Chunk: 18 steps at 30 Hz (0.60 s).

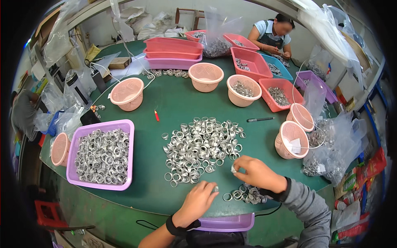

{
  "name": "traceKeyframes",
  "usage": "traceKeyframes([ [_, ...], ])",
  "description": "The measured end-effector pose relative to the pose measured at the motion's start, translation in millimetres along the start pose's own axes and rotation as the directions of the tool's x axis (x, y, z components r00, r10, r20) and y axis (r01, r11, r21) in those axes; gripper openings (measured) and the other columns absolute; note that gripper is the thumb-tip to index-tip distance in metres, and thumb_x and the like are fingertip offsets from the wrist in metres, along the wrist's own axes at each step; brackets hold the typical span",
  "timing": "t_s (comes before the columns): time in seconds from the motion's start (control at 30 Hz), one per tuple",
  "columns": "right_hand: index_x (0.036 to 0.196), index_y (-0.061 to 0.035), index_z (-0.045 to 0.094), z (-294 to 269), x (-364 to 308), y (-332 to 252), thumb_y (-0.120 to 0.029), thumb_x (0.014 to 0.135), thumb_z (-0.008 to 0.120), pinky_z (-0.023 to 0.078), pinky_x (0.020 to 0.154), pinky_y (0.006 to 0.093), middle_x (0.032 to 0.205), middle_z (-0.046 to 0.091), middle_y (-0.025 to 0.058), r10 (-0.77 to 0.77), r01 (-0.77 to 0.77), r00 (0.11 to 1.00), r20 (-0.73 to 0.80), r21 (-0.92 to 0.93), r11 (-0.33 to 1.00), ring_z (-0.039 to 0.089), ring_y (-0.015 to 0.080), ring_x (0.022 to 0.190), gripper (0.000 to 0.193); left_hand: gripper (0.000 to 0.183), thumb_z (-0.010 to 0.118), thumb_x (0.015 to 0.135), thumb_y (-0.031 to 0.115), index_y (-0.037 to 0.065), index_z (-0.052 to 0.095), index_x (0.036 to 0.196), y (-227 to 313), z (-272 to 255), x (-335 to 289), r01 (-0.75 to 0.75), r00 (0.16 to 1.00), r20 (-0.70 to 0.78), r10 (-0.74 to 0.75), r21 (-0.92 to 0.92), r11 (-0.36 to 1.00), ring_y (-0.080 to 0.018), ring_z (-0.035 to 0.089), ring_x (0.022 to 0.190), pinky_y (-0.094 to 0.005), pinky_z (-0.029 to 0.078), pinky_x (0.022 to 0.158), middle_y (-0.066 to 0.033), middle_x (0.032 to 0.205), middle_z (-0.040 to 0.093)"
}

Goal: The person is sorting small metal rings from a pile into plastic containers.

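While the left hand (197,199) pinches one ring (216,189), the right hand (255,171) pinches another ring (233,169) between fingertips (240,161).

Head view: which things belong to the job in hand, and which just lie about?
Apparently in the work:
left hand and right hand, each holding a ring
large ring pile
smaller ring pile

Apparently lying about:
black pen
slim red item
dark bottle

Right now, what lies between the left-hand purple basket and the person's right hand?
In the head view, a heap of silver rings lies on the green table between the purple basket and right hand.
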State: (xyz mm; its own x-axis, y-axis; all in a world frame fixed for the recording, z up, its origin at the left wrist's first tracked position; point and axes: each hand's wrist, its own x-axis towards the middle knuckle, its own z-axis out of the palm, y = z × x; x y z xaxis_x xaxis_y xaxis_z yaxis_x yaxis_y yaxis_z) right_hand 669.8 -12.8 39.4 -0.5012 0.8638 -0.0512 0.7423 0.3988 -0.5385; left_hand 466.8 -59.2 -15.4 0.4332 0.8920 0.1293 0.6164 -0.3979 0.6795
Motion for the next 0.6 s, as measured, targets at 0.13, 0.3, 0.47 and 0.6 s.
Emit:
traceKeyframes([
  [0.13, 0.092, 0.0008, 0.05, -9, -38, -38, -0.008, 0.076, 0.061, 0.047, 0.063, 0.0249, 0.092, 0.056, 0.0106, 0.297, -0.272, 0.952, 0.066, 0.622, 0.734, 0.057, 0.0117, 0.079, 0.021, 0.033, 0.061, 0.075, 0.011, 0.003, 0.048, 0.104, 18, -7, -10, 0.008, 0.999, -0.025, -0.026, -0.562, 0.827, -0.0216, 0.059, 0.079, -0.032, 0.047, 0.068, -0.0103, 0.091, 0.058],
  [0.3, 0.114, -0.0002, 0.044, 19, -68, -49, -0.004, 0.076, 0.06, 0.046, 0.063, 0.022, 0.09, 0.056, 0.0091, 0.257, -0.088, 0.963, -0.083, 0.805, 0.587, 0.057, 0.0105, 0.072, 0.041, 0.033, 0.068, 0.067, 0.003, 0.001, 0.053, 0.096, 40, -12, -8, -0.082, 0.996, -0.086, 0.037, -0.612, 0.786, -0.0191, 0.059, 0.079, -0.0285, 0.047, 0.07, -0.0113, 0.09, 0.06],
  [0.47, 0.105, 0.0019, 0.052, 35, -80, -48, 0.0, 0.073, 0.062, 0.045, 0.06, 0.0193, 0.081, 0.06, 0.0085, 0.318, 0.028, 0.922, -0.222, 0.856, 0.517, 0.056, 0.0077, 0.067, 0.033, 0.032, 0.069, 0.066, 0.005, 0.002, 0.056, 0.095, 44, -10, -6, -0.196, 0.979, -0.149, 0.136, -0.55, 0.812, -0.0176, 0.059, 0.076, -0.0261, 0.047, 0.066, -0.0089, 0.087, 0.06],
  [0.6, 0.104, 0.0038, 0.053, 43, -85, -45, 0.002, 0.072, 0.062, 0.046, 0.06, 0.0192, 0.083, 0.062, 0.0105, 0.355, 0.054, 0.912, -0.203, 0.92, 0.389, 0.058, 0.0083, 0.066, 0.034, 0.033, 0.069, 0.065, 0.003, 0.002, 0.057, 0.096, 47, -6, -4, -0.181, 0.981, -0.165, 0.101, -0.604, 0.776, -0.0161, 0.059, 0.074, -0.025, 0.047, 0.065, -0.0086, 0.085, 0.06],
])
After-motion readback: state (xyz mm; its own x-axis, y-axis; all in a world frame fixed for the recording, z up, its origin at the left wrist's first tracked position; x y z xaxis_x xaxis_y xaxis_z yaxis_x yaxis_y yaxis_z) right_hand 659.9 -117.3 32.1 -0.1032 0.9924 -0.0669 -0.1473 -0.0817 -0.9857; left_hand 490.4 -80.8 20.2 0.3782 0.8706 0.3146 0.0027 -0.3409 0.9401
